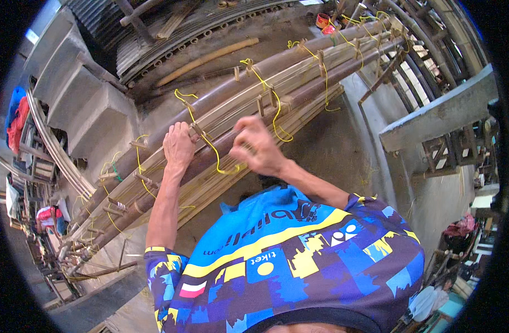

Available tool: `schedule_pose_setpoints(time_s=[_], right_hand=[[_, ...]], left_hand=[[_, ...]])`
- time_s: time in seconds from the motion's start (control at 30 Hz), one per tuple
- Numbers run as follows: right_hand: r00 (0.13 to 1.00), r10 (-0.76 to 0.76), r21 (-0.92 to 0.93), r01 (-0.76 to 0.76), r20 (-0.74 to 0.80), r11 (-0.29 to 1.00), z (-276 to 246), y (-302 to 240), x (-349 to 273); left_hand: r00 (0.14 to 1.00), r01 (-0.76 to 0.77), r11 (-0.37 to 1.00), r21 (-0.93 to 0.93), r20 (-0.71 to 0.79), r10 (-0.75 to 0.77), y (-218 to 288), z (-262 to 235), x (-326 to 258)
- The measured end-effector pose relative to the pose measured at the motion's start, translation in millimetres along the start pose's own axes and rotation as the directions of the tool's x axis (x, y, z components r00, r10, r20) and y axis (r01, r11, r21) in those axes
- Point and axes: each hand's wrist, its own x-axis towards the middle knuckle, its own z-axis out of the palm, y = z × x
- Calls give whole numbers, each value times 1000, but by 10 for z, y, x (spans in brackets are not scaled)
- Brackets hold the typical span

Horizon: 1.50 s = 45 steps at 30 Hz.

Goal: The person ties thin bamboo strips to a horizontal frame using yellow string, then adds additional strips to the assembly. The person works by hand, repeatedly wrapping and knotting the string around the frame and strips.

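Your left hand (178,145) is clamped over the bamboo frame (232,119), fingers curled down onto the dark upper pole where a short wooden peg crosses it. Your right hand (258,145) sits just beside it, farther along the same pole, fingers bunched and pinching the yellow cord (214,152) that loops under the pole between your two hands. The frame is a long bundle of dark poles and pale split slats lying together, running from the lower left corner of the work yard up toward the far upper right, and your hands are near its middle. More yellow ties (276,108) wrap the frame at intervals along its length, each next to a small cross peg. The frame lies over a grey concrete floor (332,150). Concrete steps (77,89) rise near the frame's left side, a loose pale bamboo pole (207,58) lies beyond the frame's far edge, and a concrete beam (440,114) stands well apart on the right.
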Motion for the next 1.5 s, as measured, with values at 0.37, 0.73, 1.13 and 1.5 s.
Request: schedule_pose_setpoints(time_s=[0.37,0.73,1.13,1.5], right_hand=[[832,554,-151,-553,-42,819,-722,622,94],[775,578,944,-330,255,27,-857,1349,1469],[861,137,519,-415,490,747,-1004,882,1316],[815,-65,2,78,576,997,-479,669,289]], left_hand=[[956,-158,981,-116,-267,122,847,-559,493],[988,-80,989,-121,-140,63,1387,363,909],[997,-61,990,123,-35,66,1373,353,999],[997,-70,997,38,-21,71,1112,263,963]])
